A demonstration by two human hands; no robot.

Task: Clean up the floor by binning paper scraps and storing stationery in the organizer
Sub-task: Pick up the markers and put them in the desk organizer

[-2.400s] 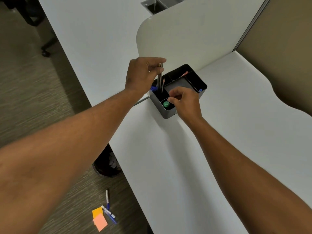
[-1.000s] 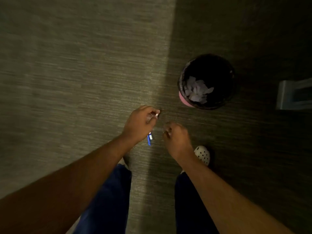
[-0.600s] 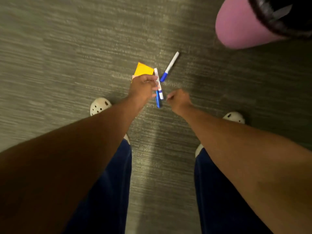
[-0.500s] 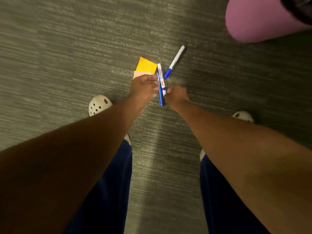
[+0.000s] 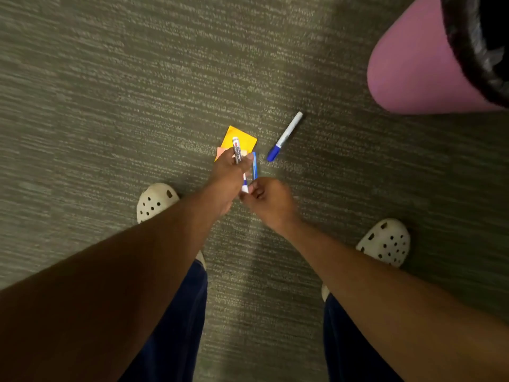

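Note:
My left hand (image 5: 230, 172) is shut on a white labelled marker (image 5: 236, 150), lifted just above the grey carpet. Beside it is a thin blue pen (image 5: 254, 165); my right hand (image 5: 271, 199) pinches its lower end. A yellow sticky note (image 5: 243, 139) lies on the floor under the marker, overlapping a pale orange note (image 5: 219, 153). A second white marker with a blue cap (image 5: 285, 136) lies free on the carpet to the right. The organizer is out of view.
A pink bin (image 5: 407, 64) with a black liner stands at the upper right. My feet in white clogs (image 5: 155, 201) (image 5: 385, 241) flank the hands. Grey carpet (image 5: 110, 92) fills the remainder.
I went from the desk organizer down to the floor by the bin. Over the last half second my left hand lifted the labelled marker, and my right hand closed on the blue pen's end.

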